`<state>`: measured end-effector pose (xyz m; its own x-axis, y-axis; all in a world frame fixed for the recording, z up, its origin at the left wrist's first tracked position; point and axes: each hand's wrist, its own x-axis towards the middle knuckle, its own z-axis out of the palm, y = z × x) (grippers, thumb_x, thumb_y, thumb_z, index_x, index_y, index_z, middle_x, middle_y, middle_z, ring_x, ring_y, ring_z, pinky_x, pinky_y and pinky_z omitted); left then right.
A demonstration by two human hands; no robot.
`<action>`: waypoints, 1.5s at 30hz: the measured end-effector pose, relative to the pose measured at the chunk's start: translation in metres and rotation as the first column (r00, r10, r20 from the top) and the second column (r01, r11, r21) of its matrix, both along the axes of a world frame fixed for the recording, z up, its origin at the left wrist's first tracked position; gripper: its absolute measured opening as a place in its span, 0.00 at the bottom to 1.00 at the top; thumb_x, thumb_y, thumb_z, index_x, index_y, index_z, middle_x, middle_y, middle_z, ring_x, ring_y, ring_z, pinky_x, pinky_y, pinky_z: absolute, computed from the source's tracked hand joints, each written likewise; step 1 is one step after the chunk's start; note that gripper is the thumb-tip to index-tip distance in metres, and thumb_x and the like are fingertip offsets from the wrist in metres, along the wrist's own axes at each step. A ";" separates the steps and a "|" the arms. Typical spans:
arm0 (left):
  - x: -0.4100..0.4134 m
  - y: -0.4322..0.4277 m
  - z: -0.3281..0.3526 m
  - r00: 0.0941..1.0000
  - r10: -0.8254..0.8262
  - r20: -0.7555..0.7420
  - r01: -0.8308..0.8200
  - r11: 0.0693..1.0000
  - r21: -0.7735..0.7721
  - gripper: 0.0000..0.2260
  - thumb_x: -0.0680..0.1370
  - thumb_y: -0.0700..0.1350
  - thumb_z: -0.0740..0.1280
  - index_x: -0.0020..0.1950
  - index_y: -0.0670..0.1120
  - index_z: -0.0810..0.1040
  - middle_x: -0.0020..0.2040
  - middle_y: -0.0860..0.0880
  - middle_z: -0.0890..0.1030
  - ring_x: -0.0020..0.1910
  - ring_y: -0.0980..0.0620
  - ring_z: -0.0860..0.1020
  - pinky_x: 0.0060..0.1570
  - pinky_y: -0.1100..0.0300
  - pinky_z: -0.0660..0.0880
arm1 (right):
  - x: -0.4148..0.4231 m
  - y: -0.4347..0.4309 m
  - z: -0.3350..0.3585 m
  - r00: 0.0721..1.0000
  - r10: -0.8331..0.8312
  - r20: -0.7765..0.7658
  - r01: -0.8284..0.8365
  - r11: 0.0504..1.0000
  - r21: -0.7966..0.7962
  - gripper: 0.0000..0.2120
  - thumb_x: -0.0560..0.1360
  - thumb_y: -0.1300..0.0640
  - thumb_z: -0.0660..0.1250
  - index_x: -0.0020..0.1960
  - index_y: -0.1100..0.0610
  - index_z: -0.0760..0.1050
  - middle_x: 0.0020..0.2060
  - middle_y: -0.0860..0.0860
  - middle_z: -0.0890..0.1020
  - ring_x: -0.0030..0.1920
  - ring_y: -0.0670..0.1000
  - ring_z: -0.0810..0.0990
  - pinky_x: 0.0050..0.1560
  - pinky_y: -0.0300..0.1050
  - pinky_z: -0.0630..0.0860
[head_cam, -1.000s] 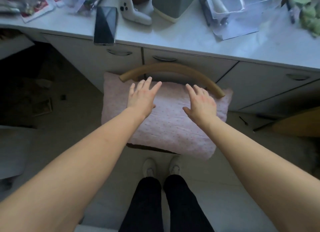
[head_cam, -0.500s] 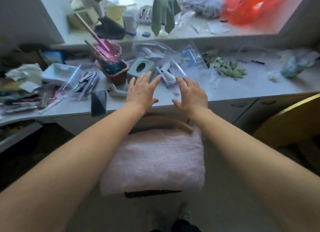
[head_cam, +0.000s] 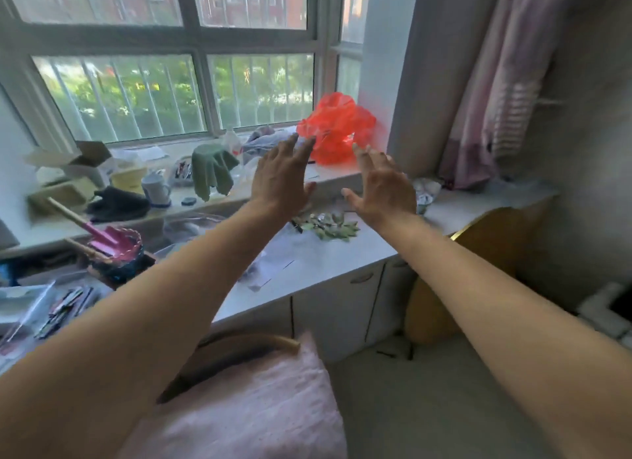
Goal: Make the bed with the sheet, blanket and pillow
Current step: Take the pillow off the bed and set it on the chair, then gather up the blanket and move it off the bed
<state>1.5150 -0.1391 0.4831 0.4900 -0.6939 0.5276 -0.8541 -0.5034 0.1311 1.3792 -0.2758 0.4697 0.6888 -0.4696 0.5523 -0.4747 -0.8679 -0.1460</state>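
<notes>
Left grip [head_cam: 278,181] is released, fingers straight and slightly spread, holding nothing, raised in the air at the centre of the view. Right grip [head_cam: 383,188] is at its 3 o'clock, just beside it but apart. It is also released and empty, with fingers extended and the thumb pointing toward the left one. Both bare forearms reach in from 7 and 5 o'clock.

The pink pillow [head_cam: 246,421] lies low in the view at 6 to 7 o'clock, well apart from both grips and partly under the left forearm. It rests against a curved wooden chair back [head_cam: 239,344], which arcs along its 12 o'clock edge.

A white table [head_cam: 325,256] with cupboard doors below runs under the hands, carrying green leaves [head_cam: 328,226] at their 6 o'clock. At 9 o'clock it is cluttered, including a pink toy shovel [head_cam: 106,234] standing in a basket.

On the windowsill [head_cam: 328,179] beyond, a red plastic bag [head_cam: 337,130] sits at 12 o'clock from the grips. A green cloth [head_cam: 212,167] and a mug [head_cam: 155,190] stand toward 10 o'clock. A pale pink curtain [head_cam: 496,99] hangs at 2 o'clock.
</notes>
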 end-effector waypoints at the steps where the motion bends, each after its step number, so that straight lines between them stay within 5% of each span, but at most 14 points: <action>1: -0.010 -0.013 0.013 1.000 -0.026 0.012 0.026 0.999 -0.020 0.37 0.76 0.50 0.73 0.80 0.50 0.57 0.79 0.41 0.61 0.76 0.39 0.62 0.74 0.43 0.62 | -0.011 -0.011 0.012 1.000 -0.019 0.025 0.020 1.000 -0.011 0.40 0.75 0.44 0.71 0.80 0.50 0.56 0.76 0.55 0.66 0.74 0.58 0.67 0.67 0.57 0.73; 10: -0.138 -0.123 0.080 0.961 -0.252 0.116 0.261 0.963 -0.069 0.36 0.76 0.50 0.71 0.80 0.50 0.58 0.79 0.43 0.61 0.77 0.41 0.61 0.74 0.45 0.61 | -0.160 -0.092 0.078 0.967 -0.223 0.123 0.233 0.970 -0.074 0.37 0.77 0.43 0.69 0.80 0.51 0.57 0.77 0.54 0.66 0.75 0.57 0.65 0.70 0.56 0.70; 19: -0.294 -0.229 0.142 0.833 -0.527 0.165 0.548 0.828 -0.120 0.36 0.75 0.48 0.72 0.80 0.52 0.60 0.79 0.46 0.62 0.76 0.42 0.62 0.75 0.47 0.59 | -0.359 -0.151 0.150 0.854 -0.483 0.194 0.508 0.854 -0.114 0.36 0.78 0.43 0.66 0.81 0.51 0.55 0.78 0.53 0.63 0.76 0.56 0.62 0.70 0.56 0.70; 27: -0.446 -0.304 0.189 0.570 -0.792 0.220 0.822 0.552 -0.143 0.35 0.78 0.50 0.70 0.81 0.52 0.57 0.80 0.46 0.59 0.77 0.42 0.59 0.76 0.47 0.57 | -0.515 -0.152 0.195 0.597 -0.767 0.234 0.802 0.574 -0.166 0.34 0.79 0.44 0.65 0.80 0.52 0.57 0.78 0.53 0.63 0.77 0.56 0.62 0.67 0.54 0.70; 33: -0.532 -0.336 0.205 0.298 -0.929 0.218 0.953 0.277 -0.124 0.35 0.79 0.49 0.69 0.81 0.51 0.56 0.80 0.45 0.59 0.78 0.42 0.58 0.76 0.47 0.57 | -0.590 -0.120 0.207 0.320 -0.922 0.219 0.943 0.286 -0.172 0.34 0.78 0.45 0.67 0.79 0.53 0.58 0.78 0.53 0.63 0.76 0.56 0.63 0.66 0.55 0.71; 35: -0.546 -0.341 0.204 0.272 -0.939 0.212 0.959 0.246 -0.138 0.35 0.78 0.49 0.70 0.81 0.51 0.56 0.80 0.44 0.59 0.78 0.41 0.59 0.76 0.45 0.58 | -0.605 -0.108 0.208 0.275 -0.942 0.191 0.953 0.241 -0.181 0.34 0.78 0.44 0.67 0.79 0.53 0.59 0.78 0.53 0.63 0.76 0.56 0.63 0.66 0.55 0.72; 40: -0.609 -0.337 0.193 0.036 -0.986 0.160 0.990 0.012 -0.144 0.34 0.79 0.47 0.70 0.81 0.50 0.56 0.80 0.44 0.59 0.78 0.41 0.58 0.75 0.44 0.57 | -0.647 -0.054 0.207 0.004 -0.987 0.163 0.978 -0.030 -0.205 0.34 0.78 0.43 0.66 0.79 0.52 0.59 0.78 0.53 0.64 0.76 0.56 0.64 0.66 0.53 0.71; 45: -0.679 -0.304 0.175 -0.139 -0.986 0.090 0.981 -0.149 -0.120 0.36 0.78 0.45 0.71 0.81 0.51 0.55 0.80 0.44 0.58 0.78 0.41 0.58 0.74 0.44 0.58 | -0.683 0.007 0.199 -0.170 -0.978 0.124 0.955 -0.194 -0.222 0.35 0.79 0.43 0.65 0.80 0.53 0.58 0.78 0.53 0.64 0.76 0.56 0.64 0.67 0.54 0.73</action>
<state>0.8356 -0.4429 0.6581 -0.6796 -0.3420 0.6490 -0.3581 0.9268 0.1133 0.6963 -0.2683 0.6684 -0.4325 -0.5374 0.7239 -0.7839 0.6209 -0.0074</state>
